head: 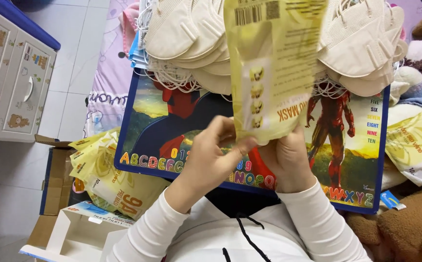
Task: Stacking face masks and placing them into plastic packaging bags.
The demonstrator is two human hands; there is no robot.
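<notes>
Both my hands hold up a yellow plastic mask pouch (271, 68) by its lower end, above a small blue-rimmed picture table (356, 160). My left hand (215, 155) pinches the pouch's bottom left corner between thumb and fingers. My right hand (288, 160) grips the bottom edge from behind. Piles of beige folded face masks (186, 39) with white ear loops lie on the far part of the table, on either side of the pouch.
A heap of yellow pouches (109, 174) lies at the left above an open cardboard box (58, 184) and a white box (75, 233). More pouches (417, 145) rest at the right by brown plush toys (405, 228). A white cabinet (12, 73) stands far left.
</notes>
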